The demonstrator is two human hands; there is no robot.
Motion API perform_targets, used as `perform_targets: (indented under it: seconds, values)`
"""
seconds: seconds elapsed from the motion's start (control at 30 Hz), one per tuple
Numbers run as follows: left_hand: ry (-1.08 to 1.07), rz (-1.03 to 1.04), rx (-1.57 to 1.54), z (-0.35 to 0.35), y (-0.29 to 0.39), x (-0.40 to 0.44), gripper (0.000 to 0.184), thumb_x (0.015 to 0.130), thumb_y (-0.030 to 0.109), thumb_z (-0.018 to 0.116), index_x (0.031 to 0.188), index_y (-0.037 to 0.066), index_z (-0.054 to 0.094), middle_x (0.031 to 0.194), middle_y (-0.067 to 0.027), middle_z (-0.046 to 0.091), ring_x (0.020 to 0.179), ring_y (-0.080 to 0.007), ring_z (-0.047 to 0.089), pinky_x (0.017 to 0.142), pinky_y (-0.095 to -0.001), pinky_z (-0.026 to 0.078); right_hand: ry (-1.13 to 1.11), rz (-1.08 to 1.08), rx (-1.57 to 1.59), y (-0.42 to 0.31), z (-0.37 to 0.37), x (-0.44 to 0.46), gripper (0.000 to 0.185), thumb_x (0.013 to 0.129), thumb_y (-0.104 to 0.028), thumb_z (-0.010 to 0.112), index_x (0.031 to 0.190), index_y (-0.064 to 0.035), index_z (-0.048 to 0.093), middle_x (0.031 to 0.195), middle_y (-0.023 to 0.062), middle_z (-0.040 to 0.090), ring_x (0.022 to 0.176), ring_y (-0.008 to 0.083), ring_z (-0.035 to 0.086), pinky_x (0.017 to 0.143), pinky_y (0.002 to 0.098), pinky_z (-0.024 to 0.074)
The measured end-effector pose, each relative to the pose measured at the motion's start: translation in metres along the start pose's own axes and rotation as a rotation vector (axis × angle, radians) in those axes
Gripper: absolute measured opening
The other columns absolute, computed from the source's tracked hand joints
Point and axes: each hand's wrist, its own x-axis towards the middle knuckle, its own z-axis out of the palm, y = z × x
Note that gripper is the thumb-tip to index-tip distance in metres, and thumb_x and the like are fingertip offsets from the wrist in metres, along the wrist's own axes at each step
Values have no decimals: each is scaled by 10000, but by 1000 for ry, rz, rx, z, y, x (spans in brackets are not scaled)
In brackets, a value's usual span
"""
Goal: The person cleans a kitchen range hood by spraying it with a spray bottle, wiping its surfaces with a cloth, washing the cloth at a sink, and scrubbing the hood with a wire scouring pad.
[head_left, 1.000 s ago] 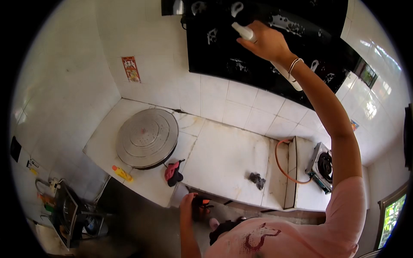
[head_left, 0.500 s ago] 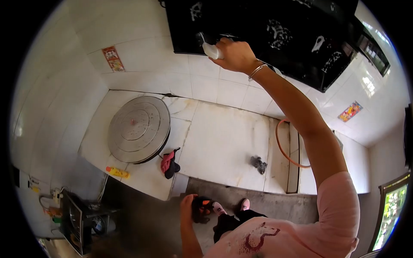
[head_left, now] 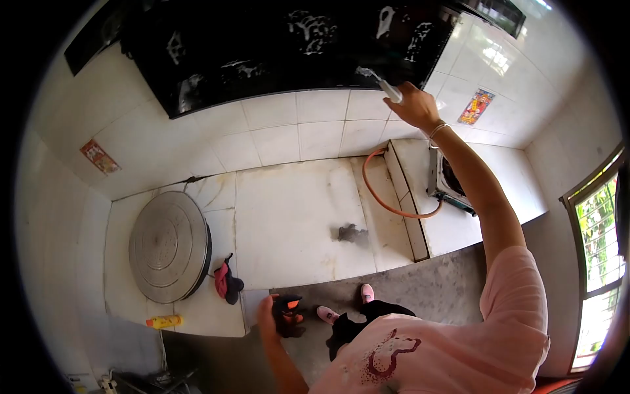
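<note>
My right hand is wrapped round the neck of a white spray bottle, just below the lower edge of a black glossy panel. White foam lies in patches on the panel, and some foam shows at the bottle's nozzle. Low in the view, my left hand hangs beside the counter's front edge, near a dark and orange object. Its fingers are partly hidden, and whether it holds anything is unclear.
On the white counter are a large round lid, a red and black cloth item, a yellow bottle and a dark scrubber. An orange hose runs to a gas stove. A window is at right.
The view has swung to the right. My right hand, with the spray bottle, has moved from the panel's left part to its lower right part. More of the stove shows than half a second ago.
</note>
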Motion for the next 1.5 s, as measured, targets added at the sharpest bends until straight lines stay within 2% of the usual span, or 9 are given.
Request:
perform_targets:
  seconds: [0.3, 0.37, 0.5, 0.57, 0.9, 1.03, 1.1, 1.4, 1.5]
  values:
    - [36, 212, 89, 57, -22, 38, 358, 970, 306, 498, 1036, -35, 583, 891, -120, 615, 724, -226, 658, 584, -328, 580, 12, 118, 24, 97, -14, -28, 490, 851, -506, 596, 1001, -45, 668, 1021, 125, 655, 814, 351, 666, 723, 422, 538]
    - [-62, 139, 20, 63, -30, 42, 315, 955, 282, 549, 1033, -16, 615, 904, -98, 627, 780, -202, 664, 701, -323, 565, 36, 139, 21, 111, -18, -23, 509, 851, -519, 597, 1011, -42, 669, 1023, 129, 656, 821, 353, 667, 728, 423, 537]
    - [-4, 161, 98, 95, -22, 26, 319, 948, 290, 563, 1026, -15, 614, 892, -93, 612, 786, -203, 657, 685, -330, 569, 439, 248, 128, 137, -38, 2, 551, 853, -548, 606, 985, -17, 665, 874, 190, 676, 808, 383, 663, 714, 427, 529]
    - [14, 165, 101, 102, -21, 20, 346, 955, 295, 535, 1044, -33, 602, 912, -132, 624, 767, -231, 667, 654, -343, 577, 415, 266, 287, 143, -60, 14, 539, 858, -526, 616, 969, -1, 667, 882, 184, 673, 793, 379, 660, 699, 418, 524]
    - [29, 201, 169, 84, -33, 21, 379, 957, 308, 488, 1035, -46, 600, 929, -150, 664, 819, -229, 686, 722, -339, 574, 712, -189, 318, 70, -91, 30, 455, 809, -446, 715, 1025, -49, 658, 901, 66, 646, 689, 291, 661, 582, 355, 534]
    - [-44, 640, 703, 75, -37, 21, 389, 957, 316, 502, 1043, -52, 595, 927, -144, 667, 816, -226, 683, 724, -338, 571, 706, -294, 327, 27, -99, 39, 472, 808, -478, 713, 1015, -57, 663, 902, 64, 656, 623, 247, 667, 528, 327, 544]
    - [66, 171, 89, 101, -17, -1, 400, 958, 327, 514, 1057, -53, 590, 923, -139, 666, 813, -222, 680, 729, -334, 568, 633, -302, 359, 7, -103, 38, 459, 814, -425, 729, 1065, -49, 649, 934, 82, 651, 670, 284, 667, 589, 345, 545]
    - [77, 248, 81, 83, -16, -16, 439, 949, 362, 537, 1058, -61, 582, 900, -141, 658, 804, -222, 680, 721, -332, 573, 519, -265, 324, -21, -88, 51, 503, 825, -510, 676, 1033, -51, 664, 925, 89, 680, 689, 277, 679, 603, 348, 547]
    - [99, 189, 11, 71, -18, -27, 415, 957, 363, 514, 1108, -18, 578, 895, -139, 655, 622, -213, 646, 553, -318, 553, 230, -28, 451, -2, -66, 20, 610, 824, -563, 660, 1098, -18, 636, 889, 107, 701, 718, 232, 701, 640, 316, 549]
